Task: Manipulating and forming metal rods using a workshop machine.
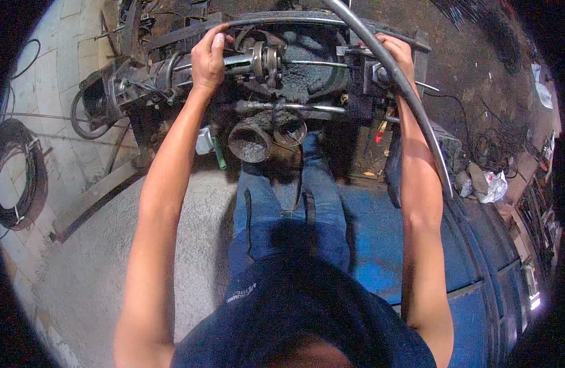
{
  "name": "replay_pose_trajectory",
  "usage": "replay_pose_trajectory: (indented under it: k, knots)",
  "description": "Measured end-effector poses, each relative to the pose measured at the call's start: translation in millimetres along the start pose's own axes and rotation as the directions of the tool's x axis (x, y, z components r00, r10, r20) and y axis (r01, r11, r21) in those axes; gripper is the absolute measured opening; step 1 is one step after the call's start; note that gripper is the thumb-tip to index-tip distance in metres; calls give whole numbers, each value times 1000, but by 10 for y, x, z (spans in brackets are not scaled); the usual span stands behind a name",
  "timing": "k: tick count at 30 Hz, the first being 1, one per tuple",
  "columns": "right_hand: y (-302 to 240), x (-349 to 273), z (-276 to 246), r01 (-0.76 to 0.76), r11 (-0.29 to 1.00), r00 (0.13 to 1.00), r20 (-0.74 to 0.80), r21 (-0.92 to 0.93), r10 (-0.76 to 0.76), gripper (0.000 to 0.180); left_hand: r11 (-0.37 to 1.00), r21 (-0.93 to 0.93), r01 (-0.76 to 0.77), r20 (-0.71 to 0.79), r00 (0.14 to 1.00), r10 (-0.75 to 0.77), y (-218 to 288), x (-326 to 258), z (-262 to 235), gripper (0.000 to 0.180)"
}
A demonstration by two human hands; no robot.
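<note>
A small lathe-like machine lies across the far side of my legs, with a round metal chuck and a thin bright rod reaching right from it. My left hand is closed at the left end of a dark, slightly curved metal bar, thumb up. On the right, my right hand has curled fingers beside the machine's right-hand block; what they grip is partly hidden. A long curved dark tube crosses over my right hand and forearm.
Metal shavings fill a pan behind the rod. Two round cans stand near my feet. A coil of black hose lies at far left. A red-handled tool, a blue panel and white scraps are on the right.
</note>
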State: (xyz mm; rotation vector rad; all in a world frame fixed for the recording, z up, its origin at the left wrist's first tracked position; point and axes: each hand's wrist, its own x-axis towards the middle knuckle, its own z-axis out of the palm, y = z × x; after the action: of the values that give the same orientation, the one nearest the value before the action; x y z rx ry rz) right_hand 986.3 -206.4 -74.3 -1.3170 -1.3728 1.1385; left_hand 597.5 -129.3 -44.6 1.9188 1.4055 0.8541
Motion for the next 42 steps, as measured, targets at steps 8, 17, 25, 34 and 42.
replay_pose_trajectory:
  k: [8,17,25,34,42]
  knots:
    - [-67,3,338,200,977,980,-25,79,-199,29,999,-51,-15,-46,999,13,-52,-87,-175,43]
    - [-261,-25,101,-23,986,999,-33,163,28,32,992,-121,31,14,999,-30,54,21,29,53]
    - [-312,-27,172,50,998,997,-55,48,-48,33,994,-105,-39,-20,999,37,-50,36,13,49]
    - [-300,-6,202,-19,992,999,-45,123,24,33,995,-96,18,32,999,-15,52,18,-5,58]
    - [-251,8,292,-91,968,993,-58,233,107,34,998,-66,-7,35,999,10,-32,-40,-102,57]
